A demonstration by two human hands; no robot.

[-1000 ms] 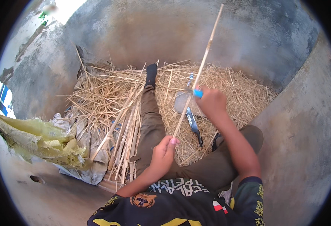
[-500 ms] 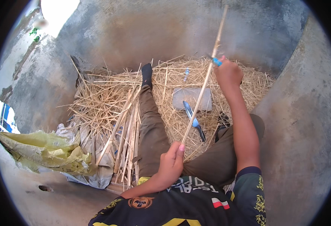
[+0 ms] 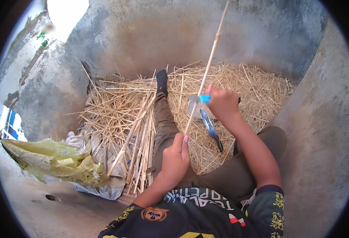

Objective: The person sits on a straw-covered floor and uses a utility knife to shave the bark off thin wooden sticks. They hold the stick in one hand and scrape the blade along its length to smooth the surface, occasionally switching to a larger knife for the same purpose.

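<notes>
A long, thin bamboo strip point(image 3: 210, 63) slants up and away from my left hand point(image 3: 176, 156), whose fingers and thumb are closed round its lower end. My right hand point(image 3: 223, 104) is closed round a small knife-like tool. Its blue part point(image 3: 205, 98) meets the strip, and a dark handle end point(image 3: 239, 100) pokes out past the fist; the blade is hard to make out. Beneath the strip, a larger knife point(image 3: 210, 126) with a dark handle lies on straw-like shavings. A grey block point(image 3: 193, 106) beside it is mostly hidden by my right hand.
Thin shavings point(image 3: 258, 85) cover the floor up to the concrete wall point(image 3: 258, 35). Left of my outstretched leg point(image 3: 164, 115) lie split bamboo strips point(image 3: 140, 154) and a loose heap of offcuts point(image 3: 115, 107). A torn yellow sack point(image 3: 55, 158) sits further left.
My right hand with the tool has come down along the strip, nearer to my left hand. The strip's far end has swung left and up. My left hand still grips it.
</notes>
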